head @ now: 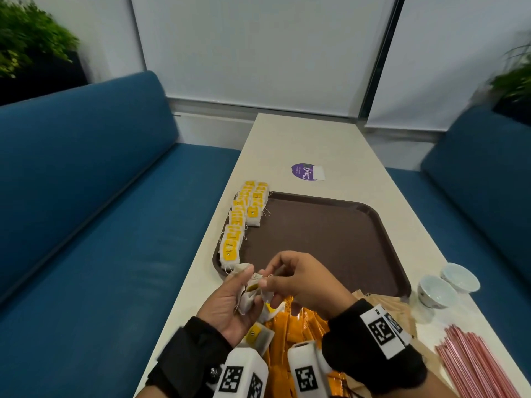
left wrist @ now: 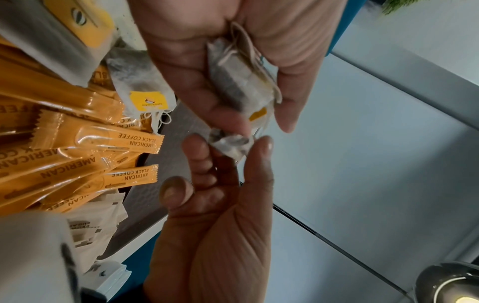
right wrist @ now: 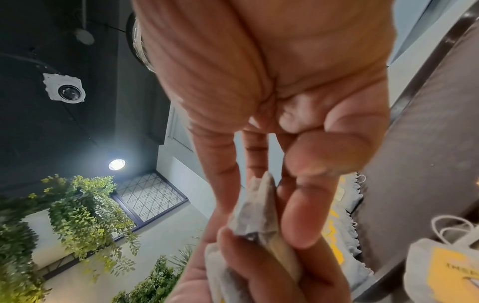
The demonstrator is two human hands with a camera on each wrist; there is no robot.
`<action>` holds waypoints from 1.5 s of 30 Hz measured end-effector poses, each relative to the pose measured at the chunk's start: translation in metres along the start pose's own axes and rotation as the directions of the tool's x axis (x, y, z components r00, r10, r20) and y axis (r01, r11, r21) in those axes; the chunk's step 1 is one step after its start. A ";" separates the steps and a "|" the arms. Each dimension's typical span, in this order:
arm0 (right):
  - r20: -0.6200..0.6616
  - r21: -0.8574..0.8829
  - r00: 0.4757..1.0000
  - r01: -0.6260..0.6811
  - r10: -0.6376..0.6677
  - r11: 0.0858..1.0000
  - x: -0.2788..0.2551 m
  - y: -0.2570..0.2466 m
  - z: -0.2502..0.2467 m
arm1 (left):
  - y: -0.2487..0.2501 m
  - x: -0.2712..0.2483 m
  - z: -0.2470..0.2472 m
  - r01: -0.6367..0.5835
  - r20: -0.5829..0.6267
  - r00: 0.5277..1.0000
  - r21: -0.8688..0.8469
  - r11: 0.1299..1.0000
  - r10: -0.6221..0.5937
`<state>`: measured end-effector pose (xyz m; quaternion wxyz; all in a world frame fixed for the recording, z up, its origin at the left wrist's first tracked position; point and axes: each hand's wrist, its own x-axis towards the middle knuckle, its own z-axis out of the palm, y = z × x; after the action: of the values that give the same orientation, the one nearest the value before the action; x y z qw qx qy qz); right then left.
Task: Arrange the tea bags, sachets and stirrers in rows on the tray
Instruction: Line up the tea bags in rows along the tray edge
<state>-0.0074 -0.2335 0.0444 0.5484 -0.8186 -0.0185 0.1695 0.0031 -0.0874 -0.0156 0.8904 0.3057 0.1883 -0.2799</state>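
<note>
The left hand [head: 227, 304] lies palm up above the counter's [head: 290, 145] near end, its fingers curled round a small bunch of tea bags [head: 248, 295], soft crumpled pouches of white filter paper with thin strings and yellow square tags. The right hand [head: 304, 282] meets it from the right, thumb and forefinger pinching the corner of one bag in that bunch [left wrist: 230, 144], so the two hands are joined over the same bags. Below the hands lies a loose heap of glossy orange stick sachets [head: 290, 331], long and narrow with crimped ends, fanned in several directions, with more tea bags [head: 257, 334] on top. Beyond the hands sits a dark brown rectangular tray [head: 330, 242] with rounded corners and a raised rim. Along its left edge two rows of tea bags [head: 240, 225] overlap like tiles, the rows running away from the person, tags facing up. To the right of the heap lie flat pale brown paper sachets [head: 393, 305], two small white cups [head: 446, 285], and a bundle of thin pink stirrers [head: 474, 366] whose long axes run roughly toward the person.
</note>
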 end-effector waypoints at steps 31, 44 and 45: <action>-0.156 0.305 0.980 0.167 -0.124 0.937 -0.004 0.009 -0.022 | 0.012 -0.004 -0.001 -0.050 -0.060 0.997 -0.065 0.997 0.046; -0.291 0.101 0.952 0.133 -0.099 0.986 0.056 -0.011 -0.025 | 0.018 -0.012 -0.009 -0.075 -0.093 0.993 -0.016 0.997 0.073; -0.313 0.044 0.945 0.116 -0.096 0.992 0.068 -0.012 -0.030 | 0.019 -0.012 -0.012 -0.073 -0.100 0.992 -0.022 0.997 0.071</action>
<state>0.0669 -0.2405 0.0478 0.5777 -0.8157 0.0292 0.0095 0.0035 -0.0629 -0.0098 0.8933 0.3144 0.2247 -0.2297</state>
